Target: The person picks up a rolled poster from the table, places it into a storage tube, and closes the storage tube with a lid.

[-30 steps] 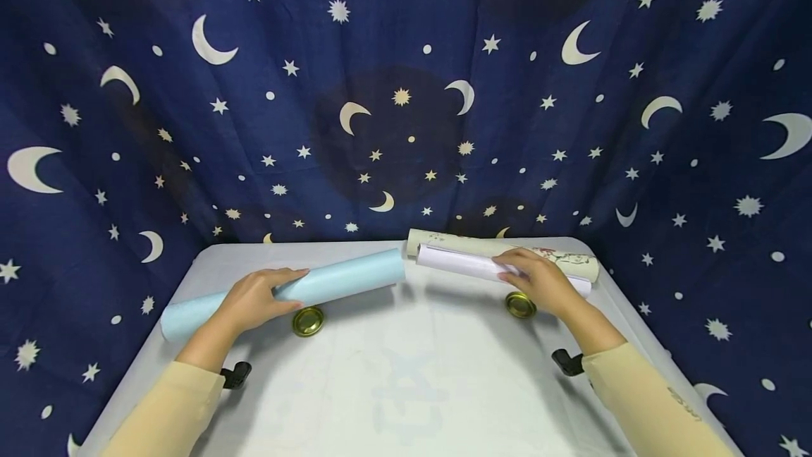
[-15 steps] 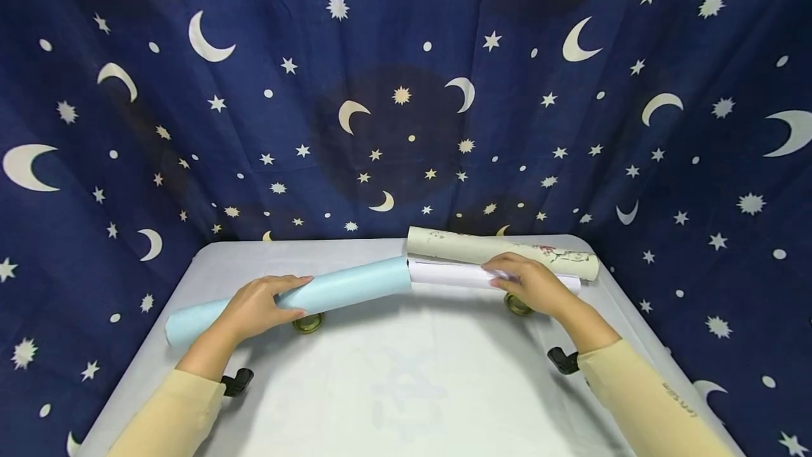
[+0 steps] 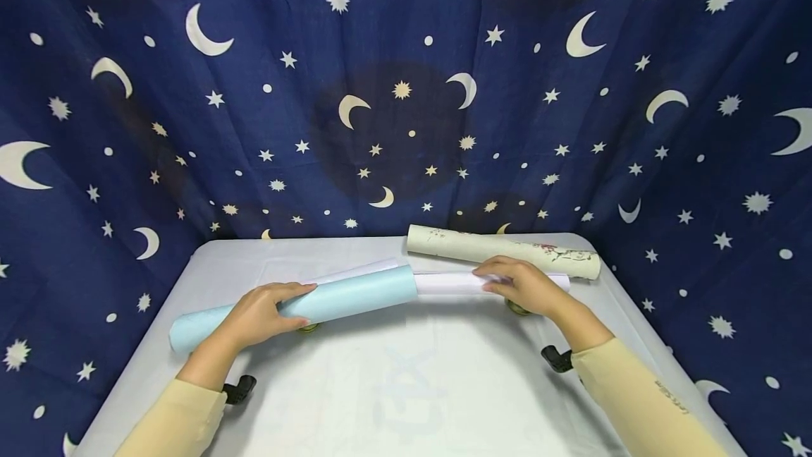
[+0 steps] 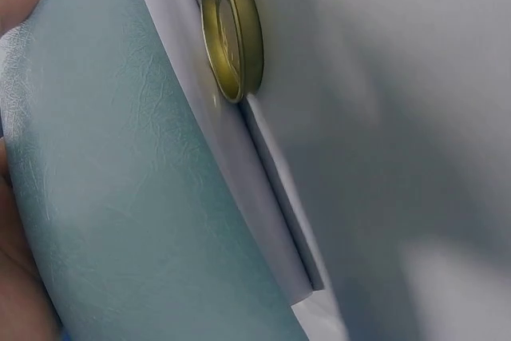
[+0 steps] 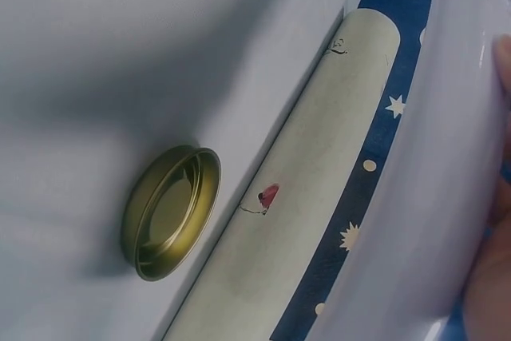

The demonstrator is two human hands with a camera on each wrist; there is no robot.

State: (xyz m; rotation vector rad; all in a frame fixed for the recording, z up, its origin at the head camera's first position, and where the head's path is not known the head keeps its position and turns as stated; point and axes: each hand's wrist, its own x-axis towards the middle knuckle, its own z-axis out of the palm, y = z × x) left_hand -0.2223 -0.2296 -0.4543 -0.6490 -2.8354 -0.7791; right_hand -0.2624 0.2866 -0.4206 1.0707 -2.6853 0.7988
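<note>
Fingers and thumb of my left hand (image 3: 260,314) grip a light blue roll (image 3: 361,293), tilted up to the right. My right hand (image 3: 529,286) pinches a glossy white roll (image 3: 447,283), whose left part meets the blue roll's right end; whether it goes inside or behind is hidden. A pale strip (image 3: 355,272) shows behind the blue roll. In the left wrist view a pale edge (image 4: 231,149) runs along the blue roll (image 4: 144,181). The right wrist view shows the white roll (image 5: 423,173) under my fingertips, beside the cream printed roll (image 5: 295,165).
The cream roll with a blossom print (image 3: 501,248) lies at the table's back right. Two gold round lids (image 3: 309,328) (image 3: 517,307) are partly covered in the head view, below the held rolls. A dark blue star-and-moon curtain (image 3: 406,111) surrounds the white table (image 3: 406,386).
The white roll has shifted left, away from the cream roll, to the blue roll's end. The blue roll has moved slightly right and nearer me. A pale strip has appeared behind it.
</note>
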